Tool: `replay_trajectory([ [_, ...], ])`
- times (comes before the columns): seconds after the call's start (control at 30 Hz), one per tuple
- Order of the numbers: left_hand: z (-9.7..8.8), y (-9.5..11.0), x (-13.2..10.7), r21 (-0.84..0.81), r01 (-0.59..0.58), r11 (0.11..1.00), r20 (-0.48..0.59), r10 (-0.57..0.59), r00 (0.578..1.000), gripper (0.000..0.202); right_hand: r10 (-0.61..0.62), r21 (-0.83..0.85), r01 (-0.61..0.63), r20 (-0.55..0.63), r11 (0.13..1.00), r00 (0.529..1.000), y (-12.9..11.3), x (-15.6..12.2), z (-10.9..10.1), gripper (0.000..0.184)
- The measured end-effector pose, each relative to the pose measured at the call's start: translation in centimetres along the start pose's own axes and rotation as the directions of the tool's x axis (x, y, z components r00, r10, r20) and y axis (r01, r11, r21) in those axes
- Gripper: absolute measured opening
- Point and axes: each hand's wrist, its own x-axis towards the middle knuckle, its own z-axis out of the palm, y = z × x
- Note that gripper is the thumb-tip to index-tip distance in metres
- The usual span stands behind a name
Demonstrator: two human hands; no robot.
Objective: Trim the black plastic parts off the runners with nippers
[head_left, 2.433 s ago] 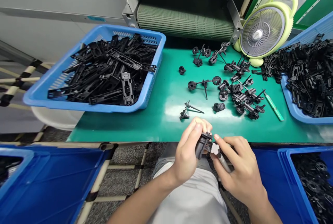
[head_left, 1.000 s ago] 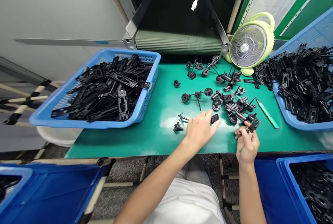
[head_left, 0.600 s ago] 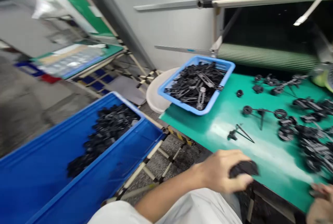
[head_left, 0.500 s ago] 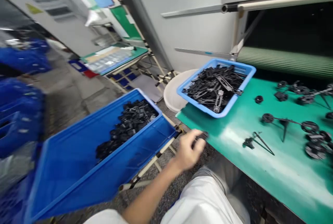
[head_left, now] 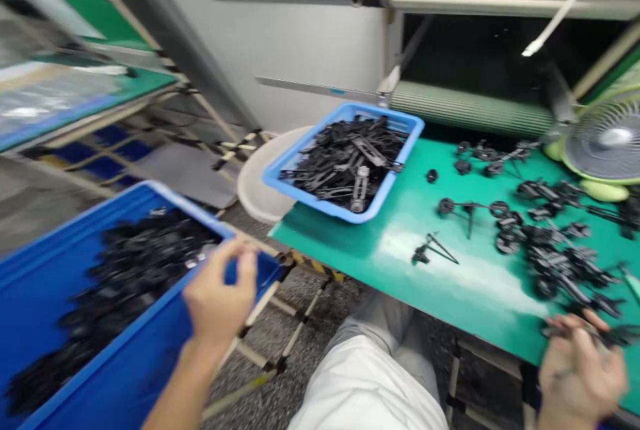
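Note:
My left hand [head_left: 220,293] is over the near right rim of the big blue bin [head_left: 150,343], its fingers bent and apart, with blue showing between them. Nothing shows in it, though motion blurs the fingertips. Inside that bin lies a heap of small black plastic parts [head_left: 145,277]. At the front right edge of the green tabletop [head_left: 360,257], my right hand [head_left: 583,363] grips a black plastic part [head_left: 620,335], partly covered by the fingers. Just beyond it is a pile of black wheeled assemblies [head_left: 555,260].
A light blue basket [head_left: 280,183] full of long black parts stands at the table's left corner, with a white round tub [head_left: 255,183] below. One loose black assembly [head_left: 423,253] lies mid-table. At the back right are a fan [head_left: 610,143] and a ribbed green conveyor belt [head_left: 470,110].
The view has swung right, bringing my right hand and the fan into sight. My left hand has moved from the table edge to the blue bin; the black part it held no longer shows in it.

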Motion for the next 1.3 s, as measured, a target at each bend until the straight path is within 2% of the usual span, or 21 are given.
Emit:
replay_trajectory([
  [0.03,1.9,3.1,-1.7,-0.148,-0.094,0.984,0.129,0.114,0.985,0.023,-0.036,0.020,0.037,-0.039,0.999,0.999,-0.3,-0.1,-0.1,0.038],
  [0.1,5.3,9.5,-4.5,-0.380,-0.137,0.915,0.406,0.298,0.864,0.033,-0.061,0.057,0.064,-0.059,0.996,0.996,-0.5,-0.1,0.2,0.038],
  [0.13,6.8,12.4,-5.4,-0.406,-0.132,0.904,0.492,0.339,0.802,0.041,-0.059,0.060,0.062,-0.049,0.996,0.997,-0.5,0.0,0.4,0.039],
  [0.17,8.1,14.9,-5.8,-0.403,-0.137,0.905,0.553,0.360,0.752,0.050,-0.054,0.048,0.056,-0.037,0.997,0.998,-0.4,0.0,0.5,0.040],
  [0.2,9.4,16.8,-5.8,-0.391,-0.147,0.908,0.588,0.370,0.719,0.054,-0.049,0.025,0.049,-0.020,0.998,0.999,-0.3,-0.1,0.5,0.041],
  [0.27,11.4,19.2,-5.3,-0.409,-0.153,0.900,0.613,0.395,0.684,0.047,-0.042,-0.054,0.043,0.017,0.998,0.999,-0.3,-0.4,0.2,0.042],
  [0.33,12.8,20.0,-4.5,-0.505,-0.043,0.862,0.622,0.399,0.674,0.030,-0.033,-0.159,0.043,0.065,0.986,0.997,-0.6,-1.0,-0.3,0.042],
  [0.4,13.2,20.0,-4.2,-0.589,0.199,0.783,0.657,0.320,0.683,0.024,-0.016,-0.275,0.052,0.132,0.960,0.991,-1.4,-2.0,-0.6,0.042],
  [0.47,12.8,20.2,-4.5,-0.625,0.457,0.633,0.700,0.197,0.686,0.024,0.047,-0.375,0.059,0.267,0.925,0.963,-2.8,-3.4,-0.2,0.040],
  [0.5,12.4,20.4,-4.8,-0.634,0.549,0.545,0.717,0.145,0.682,0.026,0.097,-0.411,0.067,0.367,0.909,0.925,-3.5,-4.2,0.2,0.038],
  [0.57,11.1,21.1,-5.4,-0.650,0.644,0.403,0.732,0.105,0.673,0.028,0.204,-0.449,0.094,0.571,0.889,0.796,-5.0,-5.7,1.4,0.036],
  [0.63,9.8,21.9,-5.9,-0.645,0.690,0.330,0.757,0.144,0.638,0.028,0.267,-0.457,0.115,0.685,0.882,0.678,-6.2,-6.7,2.8,0.035],
  [0.67,9.2,22.3,-6.0,-0.630,0.714,0.305,0.774,0.177,0.608,0.029,0.284,-0.462,0.117,0.704,0.879,0.650,-6.6,-7.0,3.5,0.033],
  [0.73,8.4,22.9,-6.3,-0.584,0.771,0.252,0.811,0.216,0.544,0.031,0.318,-0.481,0.097,0.706,0.872,0.633,-7.1,-7.1,4.7,0.029],
  [0.8,7.9,23.3,-6.5,-0.547,0.810,0.212,0.835,0.208,0.510,0.036,0.349,-0.486,0.064,0.706,0.871,0.616,-7.4,-6.8,5.5,0.024],
  [0.87,7.7,23.5,-6.8,-0.551,0.807,0.209,0.833,0.194,0.518,0.040,0.364,-0.461,0.015,0.721,0.887,0.590,-7.5,-6.6,6.0,0.021],
  [1.0,7.7,23.9,-7.1,-0.629,0.731,0.265,0.776,0.157,0.611,0.042,0.390,-0.411,-0.103,0.714,0.906,0.581,-7.7,-6.7,6.5,0.016],
  [1.07,7.6,24.1,-7.1,-0.642,0.706,0.299,0.760,0.132,0.636,0.042,0.414,-0.407,-0.153,0.694,0.901,0.590,-7.5,-6.8,6.4,0.014],
  [1.23,7.9,24.3,-7.1,-0.619,0.706,0.344,0.771,0.096,0.629,0.041,0.451,-0.375,-0.254,0.691,0.892,0.564,-6.9,-7.3,6.4,0.014],
  [1.3,8.1,24.3,-7.2,-0.611,0.696,0.377,0.773,0.094,0.628,0.039,0.449,-0.355,-0.275,0.683,0.894,0.576,-6.6,-7.5,6.5,0.014],
])
